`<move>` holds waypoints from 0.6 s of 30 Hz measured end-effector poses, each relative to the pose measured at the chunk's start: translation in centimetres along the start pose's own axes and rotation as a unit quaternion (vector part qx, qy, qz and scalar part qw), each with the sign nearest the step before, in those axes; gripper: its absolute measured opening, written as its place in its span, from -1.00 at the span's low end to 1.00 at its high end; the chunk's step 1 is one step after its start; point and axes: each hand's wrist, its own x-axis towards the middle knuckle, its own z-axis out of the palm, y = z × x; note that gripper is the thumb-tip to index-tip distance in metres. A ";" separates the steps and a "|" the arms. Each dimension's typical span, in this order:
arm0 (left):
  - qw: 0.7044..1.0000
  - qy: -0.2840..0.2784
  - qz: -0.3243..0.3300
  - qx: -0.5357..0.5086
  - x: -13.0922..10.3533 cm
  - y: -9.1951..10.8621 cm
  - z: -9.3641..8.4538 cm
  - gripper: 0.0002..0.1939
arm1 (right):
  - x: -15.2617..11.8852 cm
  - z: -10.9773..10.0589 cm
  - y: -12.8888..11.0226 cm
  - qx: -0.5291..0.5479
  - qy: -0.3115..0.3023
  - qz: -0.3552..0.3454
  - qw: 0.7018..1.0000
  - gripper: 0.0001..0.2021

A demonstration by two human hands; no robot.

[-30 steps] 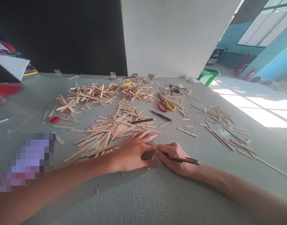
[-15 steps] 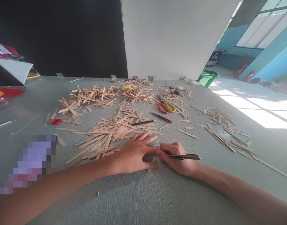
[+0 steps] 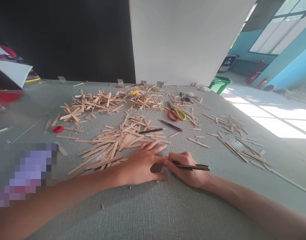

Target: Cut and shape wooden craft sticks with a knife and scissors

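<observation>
My left hand (image 3: 140, 165) rests on the table with its fingers spread. Its thumb and forefinger press on a wooden craft stick (image 3: 157, 181), most of which the hands hide. Touching that forefinger, my right hand (image 3: 189, 171) is closed around a dark pen (image 3: 201, 167) whose rear end points right. The pen's tip is hidden behind the fingers. Just beyond my left hand spreads a loose pile of wooden craft sticks (image 3: 129, 135). A black pen (image 3: 152, 131) lies across that pile, and a dark red pen (image 3: 170, 125) lies to its right.
Scissors (image 3: 176, 114) with red and yellow handles lie farther back near keys (image 3: 184, 97). More sticks lie heaped (image 3: 98, 100) at the back and scattered (image 3: 242, 150) at the right. A red ring (image 3: 58, 129) sits at the left. An upright black and white panel (image 3: 187, 43) closes the back.
The whole view has shifted slightly, with things sitting a little farther left. Both hands keep nearly the same pose, and the pen stays in my right hand.
</observation>
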 end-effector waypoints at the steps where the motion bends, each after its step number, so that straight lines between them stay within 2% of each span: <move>1: 1.000 0.000 -0.002 0.002 0.0 0.0 0.0 -0.55 | 0.0 0.0 0.0 -0.002 0.000 0.000 1.000 -0.62; 7: 1.000 -0.006 -0.011 0.020 0.1 0.3 -0.2 -0.56 | 0.0 -0.1 -0.2 -0.001 0.001 -0.008 1.000 -0.60; 18: 1.000 0.002 -0.001 -0.009 -0.1 0.0 0.0 -0.55 | -0.3 0.1 0.7 -0.013 -0.015 -0.046 0.999 -0.62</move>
